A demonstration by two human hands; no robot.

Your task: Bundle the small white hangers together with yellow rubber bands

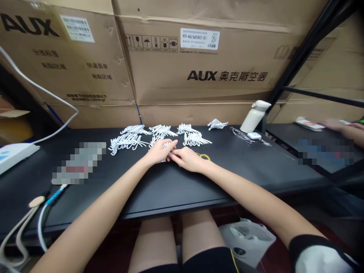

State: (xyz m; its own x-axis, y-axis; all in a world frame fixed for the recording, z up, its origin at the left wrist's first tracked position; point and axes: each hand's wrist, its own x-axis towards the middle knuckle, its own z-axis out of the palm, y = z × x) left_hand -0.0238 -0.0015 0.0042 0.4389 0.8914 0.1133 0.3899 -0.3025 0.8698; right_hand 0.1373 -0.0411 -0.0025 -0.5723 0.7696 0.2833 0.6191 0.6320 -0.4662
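At the centre of the head view, the left hand (159, 151) is curled around a small bundle of white hooks (166, 145), its thumb lying along the upper side. White ends show above and below the fingers; the middle of the bundle is covered. Its long axis cannot be fixed with confidence. The right hand (188, 158) meets it from the right, fingers bent and tips drawn together against the left hand's fingers. Whether those tips grip a hook or only touch the bundle cannot be told.

Governing relation, as judged: the bundle lies immediately left of the right fingertips and within the left hand's curl, so the left is the nearer and the holding hand.

Just above the right hand lies the right-hand hook pile (193, 139), its straight ends pointing right and slightly down. A yellow loop (204, 156) rests on the tabletop (241, 167), just beyond the right hand and partly hidden by it; the right is clearly the nearer hand to it. Left of centre, the left-hand hook pile (127, 141) stands apart from both hands.
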